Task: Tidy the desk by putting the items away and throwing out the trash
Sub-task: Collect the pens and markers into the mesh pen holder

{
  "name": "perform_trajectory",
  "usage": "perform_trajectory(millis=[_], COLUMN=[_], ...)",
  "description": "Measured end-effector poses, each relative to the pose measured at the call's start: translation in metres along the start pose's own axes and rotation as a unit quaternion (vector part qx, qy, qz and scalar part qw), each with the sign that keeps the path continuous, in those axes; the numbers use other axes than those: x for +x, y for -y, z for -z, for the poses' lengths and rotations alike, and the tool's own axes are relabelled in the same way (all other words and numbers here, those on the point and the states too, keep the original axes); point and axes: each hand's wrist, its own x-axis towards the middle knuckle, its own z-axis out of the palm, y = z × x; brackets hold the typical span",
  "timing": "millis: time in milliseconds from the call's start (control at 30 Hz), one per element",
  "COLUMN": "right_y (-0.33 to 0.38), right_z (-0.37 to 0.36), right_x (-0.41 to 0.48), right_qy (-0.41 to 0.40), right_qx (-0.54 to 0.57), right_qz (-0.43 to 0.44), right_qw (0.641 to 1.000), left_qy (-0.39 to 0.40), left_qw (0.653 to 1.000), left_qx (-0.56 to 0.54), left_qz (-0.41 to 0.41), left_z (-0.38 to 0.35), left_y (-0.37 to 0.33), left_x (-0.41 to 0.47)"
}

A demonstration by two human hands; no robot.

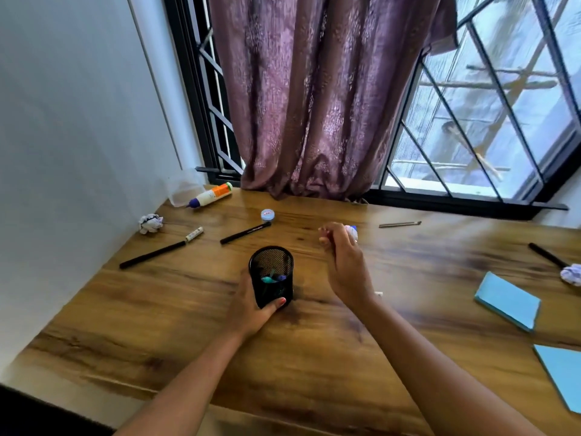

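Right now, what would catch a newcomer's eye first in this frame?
The black mesh cup at the desk's centre, gripped by the left hand, with the right hand raised just beside it. Behind hangs the purple curtain over the window. Pens, a glue bottle and crumpled paper scatter the left side; blue notes lie right.

I see both forearms bare, no sleeves; my left hand [251,309] has a red-painted thumbnail; my right hand [345,262] looks blurred.
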Motion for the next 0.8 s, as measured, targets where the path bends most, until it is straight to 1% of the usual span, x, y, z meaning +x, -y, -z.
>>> perform_trajectory(millis=[33, 67, 133, 167, 267, 333, 433, 533, 600, 700, 800], right_y=[0.013, 0.023, 0.036, 0.038, 0.035, 0.030, 0.030, 0.035, 0.036, 0.038, 0.037], right_z=[-0.005, -0.012, -0.025, -0.032, -0.051, -0.064, -0.080, -0.094, -0.101, -0.111, -0.116], right_x=[0.006, 0.011, 0.013, 0.013, 0.017, 0.027, 0.042, 0.049, 0.049, 0.046, 0.040], right_qy=[-0.001, 0.019, 0.087, 0.117, 0.192, 0.221, 0.252, 0.307, 0.320, 0.322, 0.320], right_qx=[0.038, 0.067, 0.111, 0.109, 0.028, -0.011, -0.039, -0.049, -0.060, -0.059, -0.054], right_qz=[-0.007, -0.011, -0.027, -0.034, -0.074, -0.093, -0.072, -0.030, -0.011, 0.001, -0.012], right_qw=[0.999, 0.998, 0.990, 0.986, 0.978, 0.971, 0.964, 0.950, 0.945, 0.945, 0.946], left_qy=[-0.001, -0.003, -0.002, -0.002, 0.002, 0.013, 0.031, 0.023, 0.027, 0.062, 0.074], left_qw=[1.000, 1.000, 1.000, 1.000, 1.000, 0.999, 0.999, 0.999, 0.998, 0.996, 0.995], left_qx=[0.001, 0.001, 0.004, 0.005, -0.001, 0.006, 0.002, -0.001, 0.005, 0.013, 0.025], left_qz=[-0.002, -0.005, -0.009, -0.010, -0.012, -0.030, -0.044, -0.047, -0.057, -0.063, -0.061], left_z=[0.003, 0.005, 0.010, 0.013, 0.022, 0.029, 0.039, 0.052, 0.062, 0.078, 0.089], left_y=[0.003, 0.006, 0.014, 0.018, 0.027, 0.033, 0.045, 0.055, 0.060, 0.068, 0.081], left_x=[0.004, 0.009, 0.019, 0.024, 0.041, 0.052, 0.064, 0.069, 0.072, 0.076, 0.079])
